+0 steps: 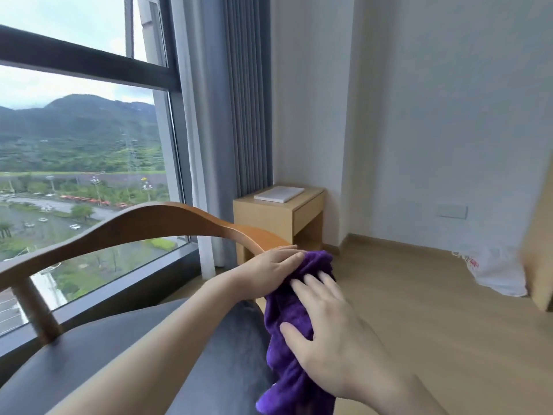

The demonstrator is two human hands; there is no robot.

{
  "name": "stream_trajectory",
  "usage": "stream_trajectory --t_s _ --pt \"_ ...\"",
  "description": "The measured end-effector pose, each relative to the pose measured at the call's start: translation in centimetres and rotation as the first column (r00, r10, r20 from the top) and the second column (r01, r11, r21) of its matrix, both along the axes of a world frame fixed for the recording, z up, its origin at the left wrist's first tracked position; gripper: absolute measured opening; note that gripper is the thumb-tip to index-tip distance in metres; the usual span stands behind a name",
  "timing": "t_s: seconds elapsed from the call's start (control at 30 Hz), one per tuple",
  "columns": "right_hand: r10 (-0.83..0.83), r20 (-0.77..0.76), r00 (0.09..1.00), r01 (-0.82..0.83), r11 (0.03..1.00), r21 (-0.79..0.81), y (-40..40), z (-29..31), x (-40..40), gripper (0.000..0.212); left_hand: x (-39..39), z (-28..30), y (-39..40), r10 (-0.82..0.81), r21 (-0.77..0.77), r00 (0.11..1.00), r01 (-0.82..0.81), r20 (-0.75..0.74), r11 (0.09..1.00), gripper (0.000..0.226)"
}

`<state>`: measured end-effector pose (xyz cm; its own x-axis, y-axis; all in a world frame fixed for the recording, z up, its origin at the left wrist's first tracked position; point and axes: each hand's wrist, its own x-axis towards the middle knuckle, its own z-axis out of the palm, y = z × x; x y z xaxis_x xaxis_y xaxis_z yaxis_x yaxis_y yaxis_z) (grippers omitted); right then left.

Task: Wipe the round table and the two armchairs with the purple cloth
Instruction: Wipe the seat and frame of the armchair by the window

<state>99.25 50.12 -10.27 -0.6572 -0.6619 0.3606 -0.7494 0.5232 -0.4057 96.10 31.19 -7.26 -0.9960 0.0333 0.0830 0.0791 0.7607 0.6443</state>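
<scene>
An armchair with a curved wooden rail [167,218] and a dark grey seat cushion [98,351] fills the lower left. The purple cloth [294,322] hangs over the end of the rail and down past the cushion's edge. My left hand [269,271] lies on the rail's end, fingers straight, touching the top of the cloth. My right hand [326,333] presses flat on the cloth with fingers spread. The round table and the second armchair are out of view.
A light wooden bedside cabinet [278,217] with a white pad [279,193] stands in the corner by the grey curtain [239,115]. A white plastic bag [493,271] lies on the wooden floor at right. A large window [83,163] runs along the left.
</scene>
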Motion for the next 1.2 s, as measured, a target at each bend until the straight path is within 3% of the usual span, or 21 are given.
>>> stream_trajectory --t_s 0.07,0.2,0.47,0.6,0.73,0.97,1.2 --pt "0.020 0.030 0.999 -0.022 0.997 0.077 -0.6 0.5 -0.8 0.075 -0.7 -0.4 -1.3 0.019 0.002 1.000 -0.019 -0.007 1.000 0.048" --pt "0.071 0.174 0.982 -0.114 0.962 0.249 -2.5 2.7 -4.5 0.079 -2.7 -1.0 -3.4 0.145 -0.150 0.989 -0.147 -0.024 0.978 0.049" --pt "-0.003 0.167 0.986 -0.050 0.948 0.313 -8.0 3.1 -10.5 0.079 -7.7 -0.2 -6.8 0.331 -0.369 0.944 -0.307 0.001 0.877 0.055" --pt "-0.044 0.199 0.979 -0.019 0.953 0.301 -9.1 3.6 -10.5 0.082 -8.7 -0.3 -7.4 0.351 -0.300 0.936 -0.338 -0.009 0.892 0.056" --pt "-0.102 0.159 0.982 0.054 0.959 0.280 -8.0 3.4 -8.9 0.067 -8.2 -1.0 -7.0 0.329 -0.290 0.944 -0.315 -0.002 0.903 0.054" --pt "-0.067 0.153 0.986 0.015 0.948 0.317 -2.6 1.8 -3.2 0.086 -9.2 -1.6 -7.7 0.279 -0.341 0.960 -0.272 -0.027 0.900 0.054" --pt "-0.073 0.143 0.987 0.010 0.918 0.397 -7.7 3.5 -9.2 0.082 -9.1 -2.1 -8.8 0.179 -0.228 0.980 -0.194 -0.081 0.954 0.053"
